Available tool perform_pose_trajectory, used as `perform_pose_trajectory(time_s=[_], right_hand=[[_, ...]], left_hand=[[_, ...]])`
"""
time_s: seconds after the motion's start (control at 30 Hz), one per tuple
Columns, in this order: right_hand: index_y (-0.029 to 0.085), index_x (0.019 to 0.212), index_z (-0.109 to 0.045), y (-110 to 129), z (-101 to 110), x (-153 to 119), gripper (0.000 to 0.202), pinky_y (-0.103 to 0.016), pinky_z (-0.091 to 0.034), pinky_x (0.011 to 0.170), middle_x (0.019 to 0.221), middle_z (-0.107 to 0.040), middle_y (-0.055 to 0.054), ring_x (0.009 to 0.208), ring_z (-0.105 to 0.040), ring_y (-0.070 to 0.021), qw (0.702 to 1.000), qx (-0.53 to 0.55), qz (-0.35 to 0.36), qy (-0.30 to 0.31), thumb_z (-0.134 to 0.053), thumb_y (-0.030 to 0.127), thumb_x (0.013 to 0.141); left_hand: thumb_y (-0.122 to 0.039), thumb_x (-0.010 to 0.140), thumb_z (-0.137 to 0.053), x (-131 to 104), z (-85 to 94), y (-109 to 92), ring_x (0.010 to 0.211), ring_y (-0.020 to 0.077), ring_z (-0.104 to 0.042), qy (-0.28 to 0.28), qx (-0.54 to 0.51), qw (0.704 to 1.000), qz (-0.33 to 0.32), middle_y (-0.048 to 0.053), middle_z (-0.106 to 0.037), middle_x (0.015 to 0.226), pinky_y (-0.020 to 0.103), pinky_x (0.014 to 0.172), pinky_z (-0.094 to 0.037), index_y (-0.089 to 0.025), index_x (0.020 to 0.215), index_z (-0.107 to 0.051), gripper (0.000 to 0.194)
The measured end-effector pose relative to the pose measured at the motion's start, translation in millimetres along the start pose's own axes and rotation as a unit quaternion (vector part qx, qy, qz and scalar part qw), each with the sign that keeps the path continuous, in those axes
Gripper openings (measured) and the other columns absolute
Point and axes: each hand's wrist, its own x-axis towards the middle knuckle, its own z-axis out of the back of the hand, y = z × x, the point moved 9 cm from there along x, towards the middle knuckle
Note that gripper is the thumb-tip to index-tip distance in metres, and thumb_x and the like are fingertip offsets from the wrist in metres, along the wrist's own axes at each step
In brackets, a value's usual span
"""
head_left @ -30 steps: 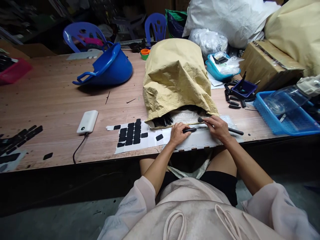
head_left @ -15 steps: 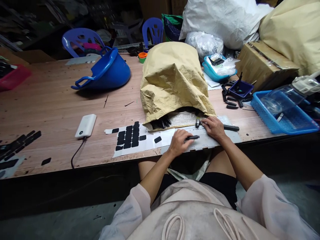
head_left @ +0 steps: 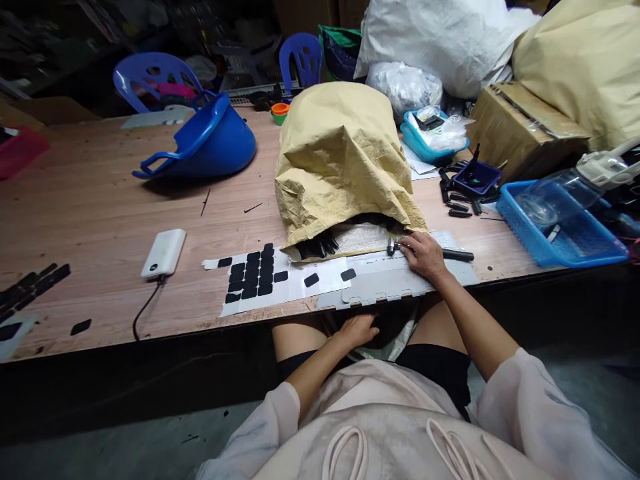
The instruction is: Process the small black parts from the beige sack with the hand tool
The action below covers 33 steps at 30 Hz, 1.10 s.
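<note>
My right hand [head_left: 425, 257] rests at the table's front edge, its fingers closed round a small hammer-like tool [head_left: 457, 255] with a metal head and black handle. Below the table edge, over my lap, my left hand [head_left: 359, 329] is partly hidden; whether it holds anything does not show. Between them lies a grey board [head_left: 383, 288]. Left of it a white sheet [head_left: 295, 291] bears rows of black rounded pieces [head_left: 251, 275]. One loose black piece [head_left: 348, 274] lies on its right end. A tan sack [head_left: 345, 153] opens toward me with black parts inside.
A white power bank [head_left: 163, 253] with a cable lies left. Behind it a blue basin [head_left: 210, 143] is tipped over. At right stand a blue basket [head_left: 555, 233], a purple tray [head_left: 477, 177] among black parts, and a cardboard box [head_left: 525, 127].
My left hand has moved down from the board to below the table edge, and the black item it held is out of sight. One more black piece shows on the white sheet.
</note>
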Motion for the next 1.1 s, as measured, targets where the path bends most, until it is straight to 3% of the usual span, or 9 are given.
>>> perform_pose_trajectory(time_s=[0.1, 0.13, 0.2, 0.33, 0.43, 0.57, 0.7, 0.9, 1.1], right_hand=[[0.024, 0.105, -0.076, 0.9, -0.2, -0.5, 0.020, -0.038, -0.046, 0.085, 0.095, -0.068, -0.009, 0.093, -0.058, -0.0257, 1.000, -0.004, 0.005, -0.001, -0.058, 0.030, 0.099], [0.024, 0.105, -0.076, 1.1, -0.3, -0.6, 0.020, -0.038, -0.046, 0.085, 0.095, -0.068, -0.009, 0.093, -0.058, -0.0257, 1.000, -0.004, 0.005, -0.001, -0.058, 0.030, 0.100], [0.023, 0.106, -0.076, 1.3, -0.5, -0.7, 0.021, -0.038, -0.046, 0.086, 0.097, -0.068, -0.009, 0.094, -0.058, -0.0257, 1.000, -0.002, 0.004, 0.001, -0.057, 0.029, 0.100], [0.024, 0.106, -0.076, 2.4, 0.0, -0.3, 0.019, -0.038, -0.046, 0.086, 0.096, -0.067, -0.009, 0.095, -0.057, -0.0258, 1.000, 0.009, 0.000, 0.005, -0.059, 0.029, 0.099], [0.024, 0.104, -0.076, 3.7, 1.4, 0.2, 0.019, -0.038, -0.046, 0.086, 0.094, -0.067, -0.008, 0.093, -0.058, -0.0251, 1.000, 0.013, 0.000, 0.002, -0.058, 0.029, 0.100], [0.024, 0.104, -0.075, 4.7, 2.1, 0.0, 0.018, -0.038, -0.047, 0.086, 0.096, -0.067, -0.008, 0.095, -0.058, -0.0251, 1.000, 0.015, -0.003, 0.001, -0.058, 0.030, 0.100], [0.025, 0.104, -0.075, 4.8, 2.4, -0.3, 0.018, -0.038, -0.047, 0.086, 0.096, -0.067, -0.008, 0.096, -0.058, -0.0254, 1.000, 0.024, -0.008, 0.003, -0.058, 0.030, 0.100], [0.024, 0.104, -0.075, 4.3, 2.6, 0.2, 0.019, -0.038, -0.046, 0.085, 0.095, -0.067, -0.008, 0.094, -0.057, -0.0253, 1.000, 0.028, -0.009, 0.005, -0.058, 0.030, 0.100], [0.024, 0.102, -0.075, 3.1, 1.8, 0.5, 0.019, -0.038, -0.045, 0.085, 0.094, -0.067, -0.008, 0.093, -0.056, -0.0253, 1.000, 0.025, -0.010, -0.001, -0.058, 0.030, 0.099]], left_hand=[[-0.033, 0.085, -0.079, -17.3, 25.0, -44.0, 0.099, 0.0262, -0.076, 0.061, -0.058, 0.987, -0.137, 0.007, -0.081, 0.105, 0.033, 0.088, -0.057, -0.022, 0.117, -0.081, 0.034], [-0.037, 0.085, -0.079, -19.5, 43.0, -57.0, 0.088, 0.0223, -0.075, 0.056, -0.106, 0.978, -0.171, 0.005, -0.080, 0.094, 0.030, 0.081, -0.056, -0.021, 0.113, -0.081, 0.032], [-0.043, 0.087, -0.077, -10.2, 95.8, -68.6, 0.074, 0.0167, -0.070, -0.027, -0.213, 0.959, -0.187, 0.002, -0.077, 0.085, 0.026, 0.072, -0.053, -0.019, 0.113, -0.081, 0.036], [-0.038, 0.091, -0.073, 31.8, 205.9, -42.1, 0.066, 0.0147, -0.068, -0.317, -0.314, 0.893, -0.055, 0.004, -0.076, 0.083, 0.025, 0.069, -0.052, -0.014, 0.113, -0.077, 0.033], [-0.039, 0.087, -0.076, 61.1, 244.4, -27.7, 0.072, 0.0200, -0.073, -0.410, -0.294, 0.862, 0.057, 0.007, -0.077, 0.082, 0.028, 0.071, -0.054, -0.015, 0.102, -0.078, 0.028], [-0.038, 0.086, -0.074, 86.1, 253.8, -28.0, 0.071, 0.0247, -0.075, -0.401, -0.291, 0.860, 0.123, 0.008, -0.075, 0.070, 0.029, 0.067, -0.054, -0.017, 0.089, -0.079, 0.021], [-0.034, 0.092, -0.065, 78.8, 253.8, -29.5, 0.059, 0.0205, -0.070, -0.397, -0.285, 0.864, 0.123, 0.006, -0.074, 0.068, 0.028, 0.061, -0.050, -0.017, 0.084, -0.078, 0.022], [-0.039, 0.092, -0.066, 28.3, 233.6, -24.1, 0.070, 0.0186, -0.068, -0.345, -0.144, 0.928, -0.016, 0.003, -0.075, 0.074, 0.027, 0.068, -0.049, -0.019, 0.086, -0.081, 0.026], [-0.028, 0.090, -0.073, -14.1, 191.1, -15.8, 0.090, 0.0202, -0.068, -0.331, -0.030, 0.935, -0.122, 0.004, -0.072, 0.096, 0.032, 0.085, -0.053, -0.022, 0.094, -0.082, 0.012]])
